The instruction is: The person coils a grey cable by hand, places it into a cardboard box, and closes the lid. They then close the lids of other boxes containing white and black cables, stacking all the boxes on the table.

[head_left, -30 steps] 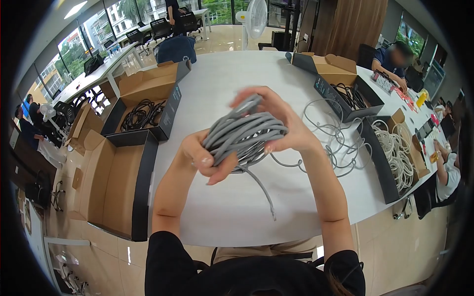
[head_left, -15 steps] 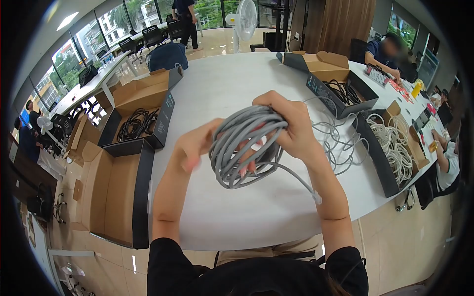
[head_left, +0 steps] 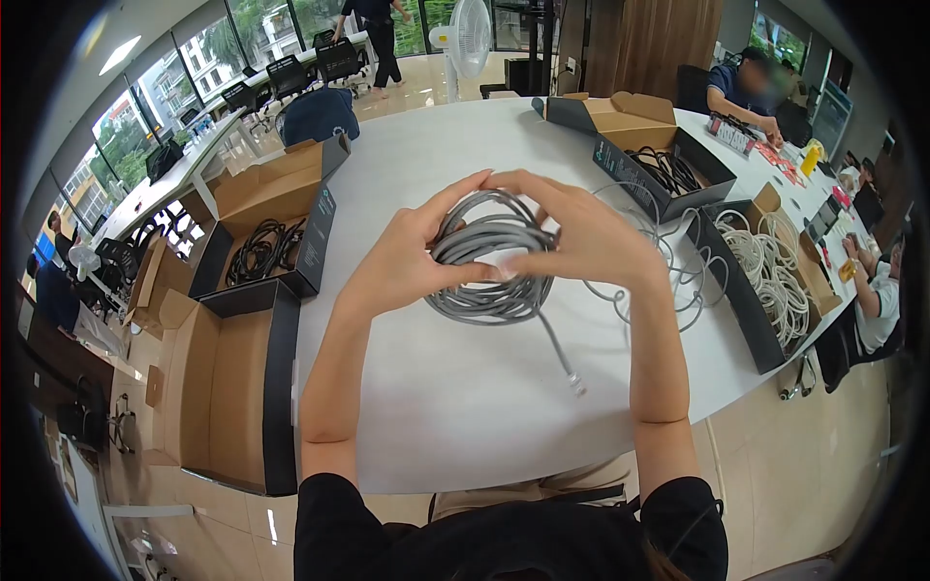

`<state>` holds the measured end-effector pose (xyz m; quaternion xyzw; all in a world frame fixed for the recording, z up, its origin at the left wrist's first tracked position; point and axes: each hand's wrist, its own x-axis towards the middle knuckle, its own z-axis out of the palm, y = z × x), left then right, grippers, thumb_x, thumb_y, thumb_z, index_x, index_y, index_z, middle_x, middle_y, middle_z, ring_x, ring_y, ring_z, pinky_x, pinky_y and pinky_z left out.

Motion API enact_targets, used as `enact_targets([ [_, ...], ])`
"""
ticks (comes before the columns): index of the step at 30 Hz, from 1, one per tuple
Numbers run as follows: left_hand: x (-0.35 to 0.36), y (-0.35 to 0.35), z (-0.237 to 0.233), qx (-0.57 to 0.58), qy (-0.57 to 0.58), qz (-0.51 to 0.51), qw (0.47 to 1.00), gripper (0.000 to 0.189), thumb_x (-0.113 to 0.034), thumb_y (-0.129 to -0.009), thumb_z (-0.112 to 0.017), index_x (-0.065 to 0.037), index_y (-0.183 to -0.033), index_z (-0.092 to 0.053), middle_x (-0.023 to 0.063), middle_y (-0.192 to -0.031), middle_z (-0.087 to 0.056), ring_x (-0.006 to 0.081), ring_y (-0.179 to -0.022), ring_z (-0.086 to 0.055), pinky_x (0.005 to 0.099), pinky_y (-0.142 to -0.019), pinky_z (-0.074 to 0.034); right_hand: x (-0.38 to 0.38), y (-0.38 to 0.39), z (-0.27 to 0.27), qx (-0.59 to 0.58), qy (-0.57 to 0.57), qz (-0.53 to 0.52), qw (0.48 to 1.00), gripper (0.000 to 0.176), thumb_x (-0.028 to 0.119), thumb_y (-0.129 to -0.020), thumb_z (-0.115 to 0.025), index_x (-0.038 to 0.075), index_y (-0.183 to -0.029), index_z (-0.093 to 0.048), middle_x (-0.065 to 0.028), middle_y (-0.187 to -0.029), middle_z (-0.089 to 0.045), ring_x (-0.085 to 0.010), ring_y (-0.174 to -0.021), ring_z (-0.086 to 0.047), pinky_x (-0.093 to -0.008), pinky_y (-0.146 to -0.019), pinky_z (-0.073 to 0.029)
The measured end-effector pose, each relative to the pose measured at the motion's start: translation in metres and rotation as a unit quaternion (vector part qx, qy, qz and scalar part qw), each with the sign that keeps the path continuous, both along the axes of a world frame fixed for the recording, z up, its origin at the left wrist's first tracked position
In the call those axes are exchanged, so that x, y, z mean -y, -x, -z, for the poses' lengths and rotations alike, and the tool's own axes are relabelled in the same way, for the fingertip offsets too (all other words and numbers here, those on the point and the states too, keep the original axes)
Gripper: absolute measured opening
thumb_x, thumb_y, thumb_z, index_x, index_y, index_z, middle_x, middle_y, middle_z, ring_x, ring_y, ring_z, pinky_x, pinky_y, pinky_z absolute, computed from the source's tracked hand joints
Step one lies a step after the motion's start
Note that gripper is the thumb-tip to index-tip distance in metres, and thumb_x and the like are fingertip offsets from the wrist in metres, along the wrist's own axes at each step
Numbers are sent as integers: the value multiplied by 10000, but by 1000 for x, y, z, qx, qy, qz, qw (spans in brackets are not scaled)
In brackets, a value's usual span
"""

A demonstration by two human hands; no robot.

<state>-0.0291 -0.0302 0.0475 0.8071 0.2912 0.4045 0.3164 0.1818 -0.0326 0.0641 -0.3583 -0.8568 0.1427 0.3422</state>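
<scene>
Both hands hold a coiled grey network cable [head_left: 494, 242] above the white table. My left hand [head_left: 402, 252] grips the coil's left side, thumb across its front and fingers over the top. On the other side, my right hand [head_left: 591, 232] wraps the coil the same way, and the fingertips nearly meet at the top. A loose end with a clear plug [head_left: 576, 383] hangs down below the coil. Loose grey cable loops [head_left: 668, 266] lie on the table by my right forearm.
An open box [head_left: 228, 397] with a bare cardboard inside is at the left. Behind it, another box [head_left: 315, 237] holds black cable. At the right are a box of black cable [head_left: 712, 189] and a box of white cable [head_left: 751, 315]. People sit at the far right.
My left hand has closed around the coil's left side. The coil has turned and shifted slightly up, and its plug end now hangs downward, away from my right forearm.
</scene>
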Motion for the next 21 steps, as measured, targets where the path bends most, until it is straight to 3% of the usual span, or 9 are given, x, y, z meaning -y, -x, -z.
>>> enact_targets([
  [2, 1, 1, -3, -2, 15, -7, 1000, 694, 5, -689, -712, -67, -1313, -418, 2, -782, -602, 25, -646, -499, 178, -575, -403, 5, -19, -6, 47, 112, 7, 993, 671, 357, -668, -756, 112, -1229, -481, -79, -999, -617, -185, -698, -608, -289, -616, -465],
  [3, 7, 4, -12, -17, 45, -27, 998, 694, 3, -685, -716, -74, -1310, -425, -4, -779, -594, 20, -642, -489, 174, -565, -392, 2, -27, -8, 83, 118, 63, 988, 542, 325, -701, -741, 101, -1161, -561, -59, -905, -637, -143, -686, -584, -264, -615, -446],
  [6, 7, 8, -14, -48, 60, -32, 997, 684, -6, -679, -727, -87, -1298, -447, -18, -758, -577, 10, -636, -466, 176, -547, -369, -6, -45, -17, 116, 178, -22, 977, 307, 241, -741, -714, 70, -990, -655, -41, -773, -635, -122, -675, -567, -249, -615, -433],
  [7, 5, 8, -13, -55, 53, -25, 997, 679, -11, -678, -730, -90, -1293, -454, -23, -750, -572, 8, -634, -459, 179, -543, -364, 0, -43, -20, 86, 119, -45, 988, 123, 150, -789, -661, 38, -838, -676, -27, -675, -611, -106, -643, -538, -241, -583, -408],
  [11, 4, 2, -7, -85, 1, -28, 996, 651, -52, -672, -747, -92, -1264, -480, 0, -780, -603, 9, -644, -462, 178, -557, -367, -11, -46, -11, -79, 50, -47, 994, 134, 105, -859, -565, -8, -836, -634, -50, -701, -618, -98, -604, -491, -217, -554, -387],
  [13, 2, -9, 4, -69, -48, -26, 996, 616, -77, -675, -750, -91, -1239, -503, 13, -770, -618, 4, -647, -482, 173, -567, -371, -1, -31, -17, -117, 1, -25, 993, 129, 98, -861, -563, -14, -843, -624, -53, -708, -614, -97, -601, -498, -209, -539, -383],
  [16, 3, -14, 1, -98, -15, -24, 995, 533, -83, -686, -737, -67, -1183, -544, 29, -730, -629, 11, -594, -527, 164, -530, -388, 2, -17, -16, -141, -92, -3, 986, 110, 78, -863, -557, -15, -849, -616, -53, -697, -598, -98, -598, -513, -207, -515, -383],
  [19, 14, -10, -14, -19, 57, -30, 998, 421, -128, -728, -724, -42, -1114, -579, 40, -719, -641, 58, -486, -536, 186, -462, -408, 4, -9, -13, -213, -119, -15, 970, 106, 86, -861, -563, -6, -847, -615, -44, -729, -599, -102, -624, -520, -207, -529, -392],
  [21, 14, -5, -15, 84, 20, -51, 995, 351, -113, -770, -685, -15, -1093, -586, 25, -712, -631, 46, -447, -503, 173, -419, -377, 1, -7, -9, -233, -117, -21, 965, 108, 99, -866, -559, 3, -854, -607, -45, -814, -611, -104, -663, -530, -201, -551, -399],
])
